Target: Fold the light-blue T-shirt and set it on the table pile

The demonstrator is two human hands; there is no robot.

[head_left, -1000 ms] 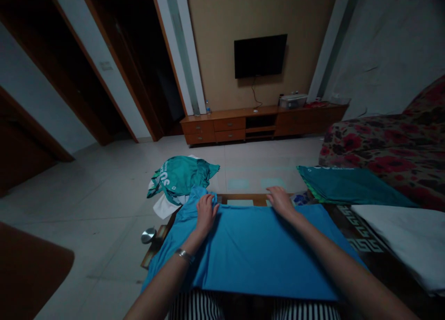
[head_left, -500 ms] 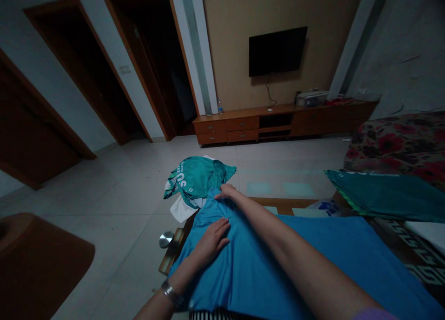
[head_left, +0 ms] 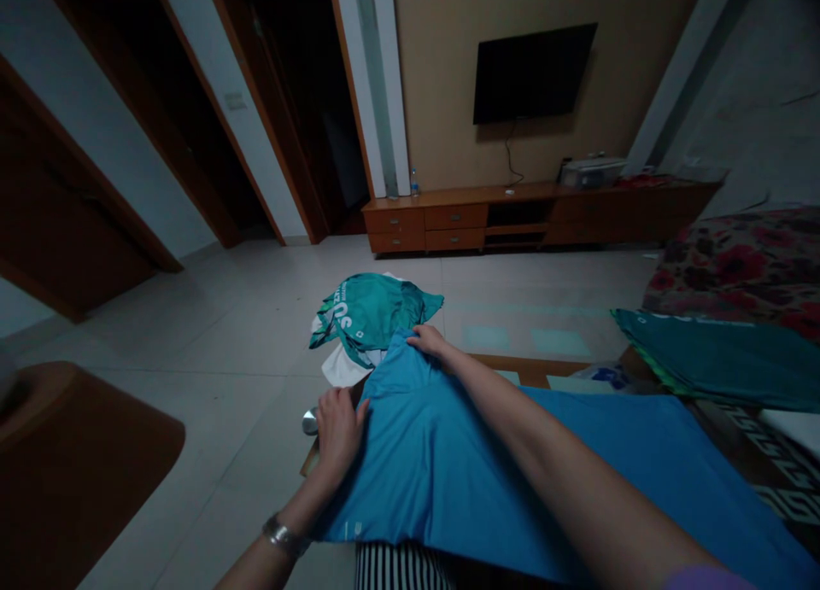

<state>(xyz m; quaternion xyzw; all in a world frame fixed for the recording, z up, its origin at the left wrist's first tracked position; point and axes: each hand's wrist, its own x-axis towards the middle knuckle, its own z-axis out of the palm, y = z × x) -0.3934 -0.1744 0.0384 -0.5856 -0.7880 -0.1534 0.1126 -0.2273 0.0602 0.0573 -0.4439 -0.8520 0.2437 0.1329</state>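
We have the blue garment (head_left: 448, 453) spread over the desk (head_left: 529, 365), its long axis running left to right and its gathered, narrowing end pointing left. Since the earlier frame, our left hand (head_left: 341, 432) has moved from atop the cloth to its left edge, fingers loosely curled; we cannot tell whether it grips. Our right hand (head_left: 428, 341) stays pinched on the far left corner.

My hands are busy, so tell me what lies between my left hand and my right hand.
A creased stretch of the blue cloth lies between your left hand and right hand; the head view shows it.
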